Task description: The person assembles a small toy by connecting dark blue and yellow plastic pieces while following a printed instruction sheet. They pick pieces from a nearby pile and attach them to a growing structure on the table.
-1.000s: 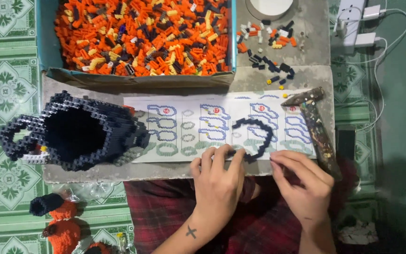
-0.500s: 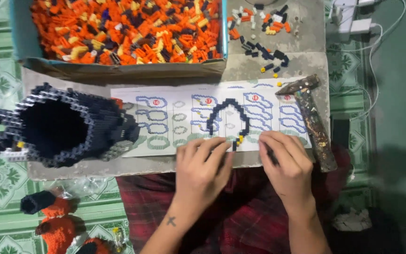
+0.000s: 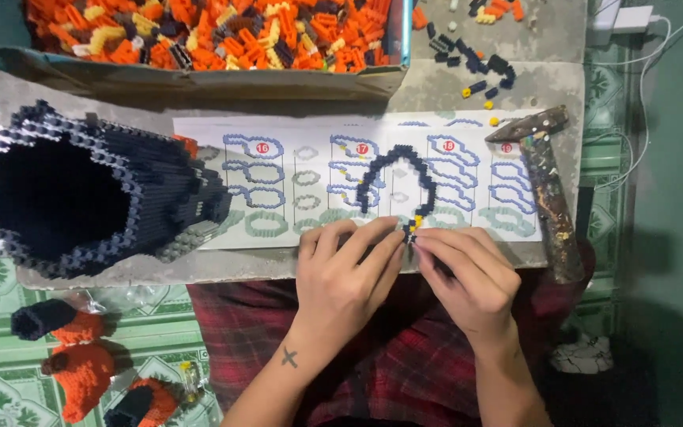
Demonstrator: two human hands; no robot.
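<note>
A thin arch of dark blue small bricks [image 3: 395,175] lies on a white printed instruction sheet [image 3: 310,174] on the grey board. My left hand [image 3: 345,273] and my right hand [image 3: 468,273] meet at the arch's lower right end, fingertips pinching it where a yellow brick [image 3: 415,222] sits. A large hollow dark brick build [image 3: 81,194] lies on its side at the left of the board.
A box full of orange, yellow and dark loose bricks [image 3: 199,32] stands at the back. Loose bricks [image 3: 476,67] lie at the back right. A worn hammer [image 3: 547,190] rests at the right. Orange and dark built pieces [image 3: 81,360] lie on the tiled floor.
The view has shifted and the hands now look closer. Both hands have come together at the arch's lower right end, and the arch sits more upright on the sheet.
</note>
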